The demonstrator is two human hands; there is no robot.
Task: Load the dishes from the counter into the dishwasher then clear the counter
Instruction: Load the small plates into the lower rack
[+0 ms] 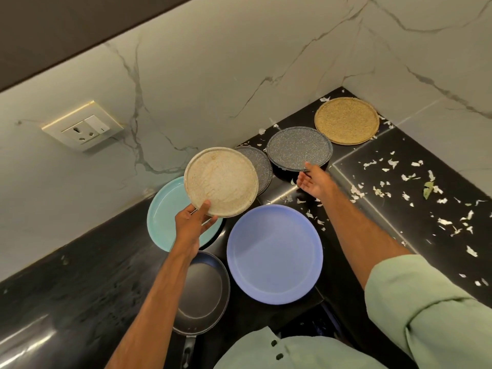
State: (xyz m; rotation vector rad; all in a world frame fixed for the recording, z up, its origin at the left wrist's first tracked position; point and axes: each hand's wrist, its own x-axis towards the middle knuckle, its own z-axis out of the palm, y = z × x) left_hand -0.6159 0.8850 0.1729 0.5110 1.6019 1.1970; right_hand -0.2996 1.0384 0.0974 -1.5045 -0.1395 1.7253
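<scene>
My left hand [192, 221] grips the near rim of a beige speckled plate [221, 181], held up above the black counter [80, 275]. Under it lies a teal plate [165, 217], and a grey speckled plate [262, 166] shows partly behind it. My right hand [314, 181] is stretched out with fingers apart, its fingertips at the near edge of another grey speckled plate [299, 147]. A tan plate [346, 120] sits in the far corner. A large blue plate [275, 254] and a dark frying pan [201, 294] rest close to me.
White scraps and a green leaf [428, 189] are scattered over the counter's right side. Marble walls [213, 89] close the corner, with a wall socket [82, 126] at the left. A raised counter step [372, 203] runs along the right.
</scene>
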